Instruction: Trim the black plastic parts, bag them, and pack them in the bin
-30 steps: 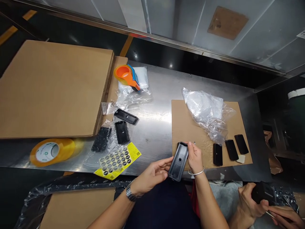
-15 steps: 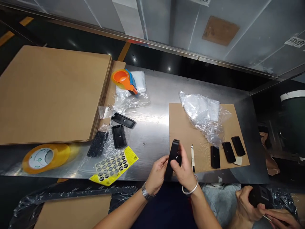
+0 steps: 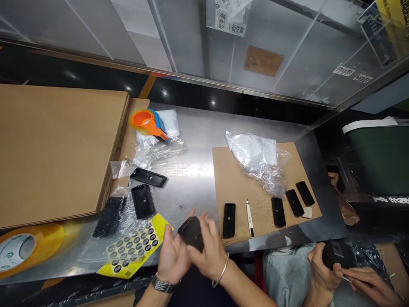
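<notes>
A small black plastic case part (image 3: 191, 233) is tilted between my hands at the table's front edge. My right hand (image 3: 209, 245) grips it between thumb and fingers. My left hand (image 3: 175, 258) is palm up with its fingers stretched out under and behind the part, the thumb apart from it. The part partly hides the left fingers. Just right of my hands, an open black case shell (image 3: 229, 219) lies on the cardboard sheet (image 3: 238, 181), beside a white-handled knife (image 3: 249, 217). A yellow sheet of round stickers (image 3: 136, 247) lies left of my hands.
Several black parts (image 3: 278, 212) lie right on the cardboard, near clear plastic bags (image 3: 255, 155). Leftward are black shells (image 3: 142, 201), an orange tape dispenser (image 3: 148, 123), stacked cardboard (image 3: 57, 149) and a tape roll (image 3: 28, 247). A co-worker's hands (image 3: 322, 268) hold a black part at lower right.
An open black shell now lies on the cardboard left of the knife. My hands have moved left with a black part, and my left fingers have opened out. The camera view has shifted.
</notes>
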Demonstrator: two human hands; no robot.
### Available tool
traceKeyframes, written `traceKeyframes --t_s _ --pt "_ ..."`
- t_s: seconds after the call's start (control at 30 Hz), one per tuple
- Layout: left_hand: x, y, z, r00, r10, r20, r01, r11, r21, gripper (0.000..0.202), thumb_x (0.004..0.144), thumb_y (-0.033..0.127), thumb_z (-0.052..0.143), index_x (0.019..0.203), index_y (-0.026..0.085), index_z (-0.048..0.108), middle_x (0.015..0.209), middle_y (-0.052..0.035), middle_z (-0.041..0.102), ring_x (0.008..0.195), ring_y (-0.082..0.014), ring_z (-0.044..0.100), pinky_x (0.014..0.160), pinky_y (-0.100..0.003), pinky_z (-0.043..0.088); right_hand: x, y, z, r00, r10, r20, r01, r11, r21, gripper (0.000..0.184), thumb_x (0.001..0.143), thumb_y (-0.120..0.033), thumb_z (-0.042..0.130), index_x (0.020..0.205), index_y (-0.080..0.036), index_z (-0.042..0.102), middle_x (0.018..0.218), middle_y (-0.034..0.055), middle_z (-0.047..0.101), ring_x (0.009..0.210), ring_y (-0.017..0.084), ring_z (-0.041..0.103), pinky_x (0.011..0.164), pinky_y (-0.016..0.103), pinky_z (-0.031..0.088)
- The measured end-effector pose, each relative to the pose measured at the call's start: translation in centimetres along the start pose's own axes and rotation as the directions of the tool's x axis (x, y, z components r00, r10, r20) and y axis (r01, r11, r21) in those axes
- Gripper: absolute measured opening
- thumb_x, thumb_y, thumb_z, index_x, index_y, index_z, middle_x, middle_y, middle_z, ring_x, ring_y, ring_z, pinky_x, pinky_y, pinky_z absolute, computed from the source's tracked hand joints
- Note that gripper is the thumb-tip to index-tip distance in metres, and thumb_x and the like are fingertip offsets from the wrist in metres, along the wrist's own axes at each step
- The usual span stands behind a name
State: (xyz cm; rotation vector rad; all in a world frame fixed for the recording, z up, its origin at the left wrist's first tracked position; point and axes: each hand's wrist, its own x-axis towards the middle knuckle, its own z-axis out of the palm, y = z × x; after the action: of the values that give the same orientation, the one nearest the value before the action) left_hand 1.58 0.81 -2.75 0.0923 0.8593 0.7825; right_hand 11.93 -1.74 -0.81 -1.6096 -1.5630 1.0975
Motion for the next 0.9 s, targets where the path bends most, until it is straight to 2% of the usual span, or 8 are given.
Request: traceKeyframes --t_s 0.1,0.23,0.4,0.5,0.57,0.63,0.77,0.9 --pt "-0.6 -1.1 0.1 0.996 0.082 0.028 -0.086 0.985 0.147 0.072 0.074 0.067 0.027 0.134 0.025 0.026 0.134 -0.0071 0.039 0.125 -0.0248 0.030 0.103 -0.042 0.023 0.3 1.1 0.1 0.997 0.039 -0.061 -0.029 0.985 0.168 0.052 0.080 -0.028 0.045 0.130 -0.020 0.033 0.106 0.0073 0.050 0.098 0.019 0.048 0.087 0.033 0.042" --pt "-0.3 -2.2 -0.4 0.992 0.032 0.121 -0.073 0.933 0.354 0.073 0.072 0.040 0.057 0.134 0.027 0.021 0.137 -0.0073 0.034 0.125 -0.0228 0.030 0.103 -0.038 0.025 -0.1 3.0 0.4 0.990 0.097 -0.101 -0.091 0.994 0.066 0.045 0.088 -0.036 0.031 0.131 -0.024 0.033 0.118 0.0075 0.048 0.109 0.021 0.040 0.094 0.041 0.033" --pt "2.2 -3.1 -2.1 0.980 0.187 -0.071 -0.085 0.714 0.695 0.063 0.069 0.036 0.059 0.124 0.016 0.037 0.125 -0.0128 0.048 0.112 -0.0245 0.046 0.094 -0.038 0.036 -1.0 7.2 -1.2 0.966 0.191 -0.173 -0.166 0.975 0.149 0.046 0.092 -0.039 0.017 0.117 -0.024 0.051 0.112 0.0062 0.057 0.106 0.016 0.048 0.091 0.036 0.037" --pt "4.0 -4.3 -2.9 0.915 0.389 -0.108 -0.047 0.369 0.928 0.056 0.067 0.039 0.059 0.115 0.014 0.046 0.108 -0.0129 0.058 0.100 -0.0272 0.053 0.087 -0.041 0.039 -1.3 10.4 -3.7 0.852 0.342 -0.397 -0.292 0.939 0.182 0.048 0.090 -0.042 0.022 0.106 -0.015 0.059 0.101 0.0097 0.063 0.096 0.017 0.056 0.085 0.034 0.042" --pt "5.2 -5.4 -3.2 0.884 0.467 -0.017 -0.034 0.100 0.994 0.051 0.069 0.039 0.056 0.112 0.013 0.049 0.099 -0.0123 0.060 0.095 -0.0288 0.053 0.083 -0.043 0.040 -1.2 12.2 -5.6 0.768 0.389 -0.508 -0.348 0.920 0.179 0.050 0.089 -0.042 0.023 0.103 -0.010 0.059 0.096 0.0129 0.064 0.091 0.019 0.059 0.079 0.034 0.044" --pt "6.3 -6.4 -3.2 0.860 0.504 0.077 -0.050 -0.067 0.997 0.047 0.071 0.038 0.053 0.110 0.012 0.049 0.095 -0.0122 0.059 0.094 -0.0290 0.051 0.083 -0.044 0.039 -0.9 13.5 -7.5 0.722 0.378 -0.580 -0.365 0.920 0.146 0.049 0.089 -0.042 0.025 0.104 -0.008 0.057 0.098 0.0150 0.063 0.092 0.020 0.058 0.079 0.035 0.043" --pt "8.2 -8.1 -2.8 0.833 0.539 0.123 -0.064 -0.127 0.990 0.049 0.073 0.039 0.050 0.111 0.008 0.045 0.106 -0.0162 0.049 0.101 -0.0303 0.044 0.088 -0.046 0.035 0.7 14.6 -11.7 0.632 0.285 -0.720 -0.392 0.920 0.020 0.042 0.086 -0.041 0.033 0.103 -0.011 0.057 0.102 0.0155 0.059 0.098 0.022 0.052 0.086 0.035 0.037" --pt "9.3 -9.1 -2.8 0.789 0.590 0.170 -0.069 -0.190 0.979 0.052 0.075 0.041 0.047 0.113 0.006 0.041 0.111 -0.0173 0.042 0.106 -0.0306 0.039 0.091 -0.046 0.033 4.1 15.8 -16.4 0.587 0.175 -0.791 -0.439 0.889 -0.128 0.031 0.087 -0.036 0.039 0.101 -0.014 0.056 0.100 0.0114 0.058 0.095 0.020 0.052 0.084 0.036 0.039"
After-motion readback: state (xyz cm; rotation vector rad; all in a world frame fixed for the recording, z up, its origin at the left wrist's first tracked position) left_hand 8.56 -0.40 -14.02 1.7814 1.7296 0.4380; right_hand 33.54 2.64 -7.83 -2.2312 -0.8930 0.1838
